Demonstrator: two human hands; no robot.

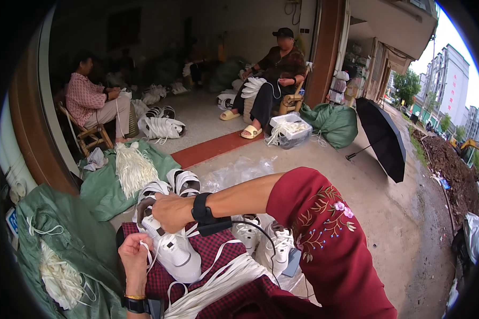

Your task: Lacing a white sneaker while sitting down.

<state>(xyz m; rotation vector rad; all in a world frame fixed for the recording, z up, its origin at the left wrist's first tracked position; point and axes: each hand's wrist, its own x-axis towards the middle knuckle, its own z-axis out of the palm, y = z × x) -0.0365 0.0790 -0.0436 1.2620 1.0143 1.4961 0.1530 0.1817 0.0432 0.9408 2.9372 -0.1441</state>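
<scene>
Left hand point(134, 255) beside, right hand point(171, 211) on diagonal white shoe point(182, 260), toe bodyward

From my end I see a street-front shoe workshop: wide doorway point(213, 150), seated workers point(286, 61), white shoes point(162, 127), lace bundles point(135, 169), green sacks point(335, 125).

red vertical writing point(455, 95) on the tall white bldg point(448, 72) off to the right, too tiny to read tbh. blue plate point(13, 222) far L w/ some white marking, can't make it out. small dark mark point(170, 246) on the white shoe point(183, 260), no ID.
</scene>
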